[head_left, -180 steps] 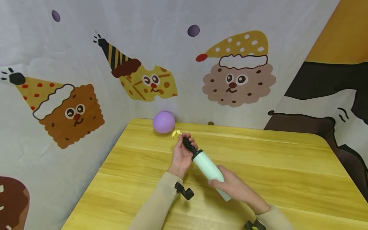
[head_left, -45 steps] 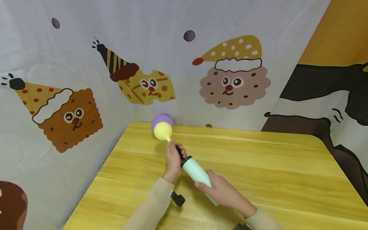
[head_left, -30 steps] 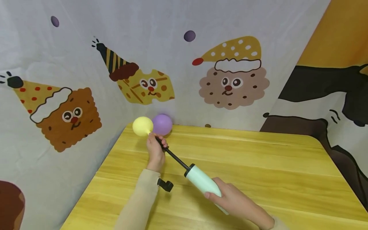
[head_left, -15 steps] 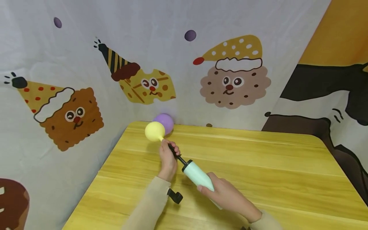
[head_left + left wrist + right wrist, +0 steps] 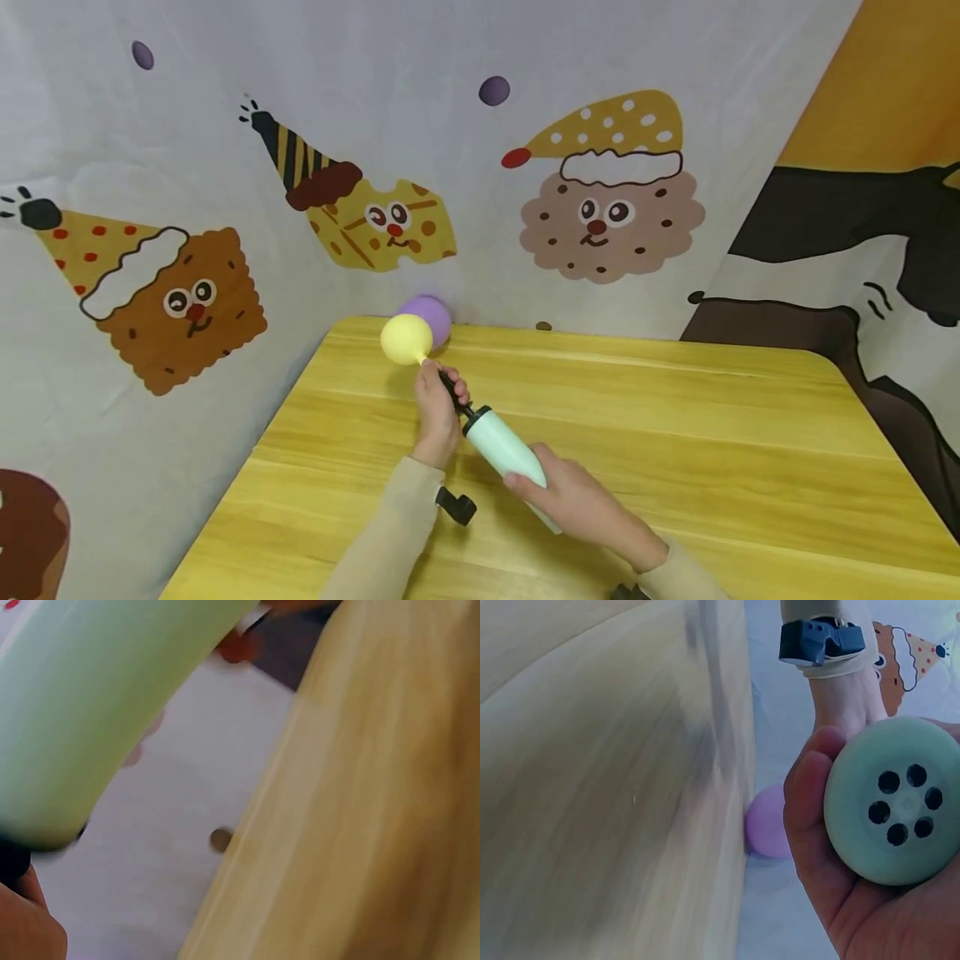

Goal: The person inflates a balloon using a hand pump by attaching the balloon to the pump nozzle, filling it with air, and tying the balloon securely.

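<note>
A mint-green hand balloon pump (image 5: pixel 504 450) is held at a slant above the table. My left hand (image 5: pixel 438 408) grips its black handle end and the neck of a partly inflated yellow balloon (image 5: pixel 407 339). The right hand (image 5: pixel 581 500) wraps round the green barrel near its lower end. Only a short stretch of black rod shows between handle and barrel. In the right wrist view, the pump's round end (image 5: pixel 907 802) with several dark holes faces the camera, fingers curled about it. The left wrist view shows the barrel (image 5: pixel 105 705) close up.
Behind the yellow balloon, partly covered by it, a purple balloon (image 5: pixel 437 320) rests at the table's back edge by the wall. The wooden table (image 5: pixel 675 433) borders a white cloth backdrop (image 5: pixel 465 150) printed with cartoon biscuits. Black wrist-worn devices (image 5: pixel 455 505) sit on the sleeves.
The yellow balloon, limp six seconds ago, is now round. Since then the black rod slid out of the barrel and back in as the hands moved apart and together. The purple balloon stayed put.
</note>
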`<state>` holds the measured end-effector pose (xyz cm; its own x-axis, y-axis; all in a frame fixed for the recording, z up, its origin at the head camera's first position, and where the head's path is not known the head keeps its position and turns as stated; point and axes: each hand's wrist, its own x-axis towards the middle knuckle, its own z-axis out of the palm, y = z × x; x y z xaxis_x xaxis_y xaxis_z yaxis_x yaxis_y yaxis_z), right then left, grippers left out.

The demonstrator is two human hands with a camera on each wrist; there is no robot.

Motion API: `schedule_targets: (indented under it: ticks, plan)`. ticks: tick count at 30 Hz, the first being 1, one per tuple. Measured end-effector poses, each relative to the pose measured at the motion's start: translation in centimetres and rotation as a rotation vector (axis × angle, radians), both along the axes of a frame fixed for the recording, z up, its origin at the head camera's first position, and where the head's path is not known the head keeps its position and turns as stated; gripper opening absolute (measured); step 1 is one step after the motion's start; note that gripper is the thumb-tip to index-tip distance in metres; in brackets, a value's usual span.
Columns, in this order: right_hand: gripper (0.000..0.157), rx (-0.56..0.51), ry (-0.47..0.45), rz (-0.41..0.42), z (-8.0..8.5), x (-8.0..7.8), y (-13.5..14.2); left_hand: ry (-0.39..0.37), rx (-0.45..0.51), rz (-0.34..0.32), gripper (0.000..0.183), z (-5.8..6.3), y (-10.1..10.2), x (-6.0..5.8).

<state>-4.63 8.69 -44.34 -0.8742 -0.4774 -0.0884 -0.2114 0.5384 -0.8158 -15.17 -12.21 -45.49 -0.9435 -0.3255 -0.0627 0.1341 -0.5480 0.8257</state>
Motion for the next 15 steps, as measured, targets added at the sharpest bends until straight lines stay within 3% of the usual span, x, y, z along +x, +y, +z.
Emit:
schedule_targets:
  ticks: [8, 15]
  plan:
    - [0.052, 0.052, -0.010, 0.059, 1.0, 1.6, 3.2, -0.005, 0.093, 0.148, 0.037, 0.7, -4.1, -1.9]
    - [0.050, 0.081, 0.018, 0.062, 1.6, 1.7, 4.0, 0.018, 0.160, 0.182, 0.033, 1.0, -5.2, -2.1]
